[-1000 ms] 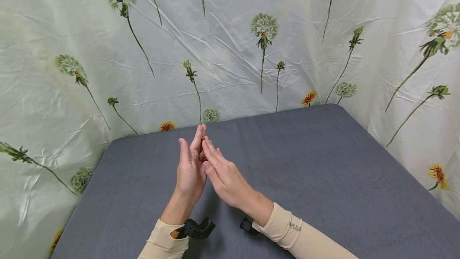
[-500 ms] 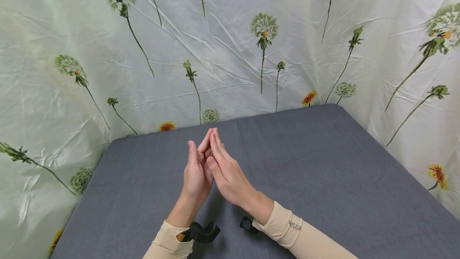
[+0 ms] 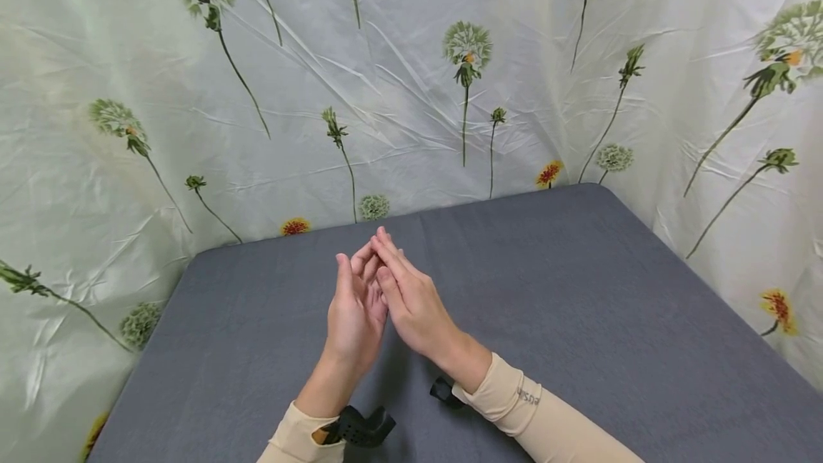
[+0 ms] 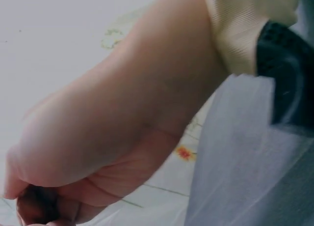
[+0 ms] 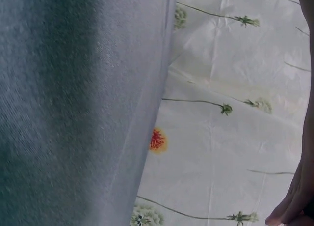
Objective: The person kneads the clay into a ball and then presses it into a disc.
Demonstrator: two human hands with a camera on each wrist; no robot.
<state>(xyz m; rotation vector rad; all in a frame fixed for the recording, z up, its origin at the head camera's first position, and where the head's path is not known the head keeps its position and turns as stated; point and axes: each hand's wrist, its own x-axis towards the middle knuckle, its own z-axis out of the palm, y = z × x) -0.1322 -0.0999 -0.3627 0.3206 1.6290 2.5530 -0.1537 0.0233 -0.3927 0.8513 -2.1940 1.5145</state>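
Note:
Both bare hands are raised above the grey table, near the middle of the head view. The left hand (image 3: 353, 316) stands with its palm turned toward the right hand, thumb pointing up. Angled in from the right, the right hand (image 3: 416, 306) lays its extended fingers against the left hand's fingertips. Between the palms a gap is left, and no object shows in it. The left wrist view has a large, blurred hand (image 4: 108, 123), seemingly the right one, with a dark hollow by its fingers. Only a sliver of a hand (image 5: 299, 191) enters the right wrist view.
A grey cloth-covered table (image 3: 546, 291) lies beneath the hands. Behind and beside it hangs a pale curtain (image 3: 411, 77) printed with dandelions. Black wrist devices (image 3: 366, 426) sit at the beige sleeves (image 3: 514, 399).
The left hand has shifted right toward the right hand. The fingertips met in a peak, and now the right fingers lie a little across the left ones. The head view has shifted slightly.

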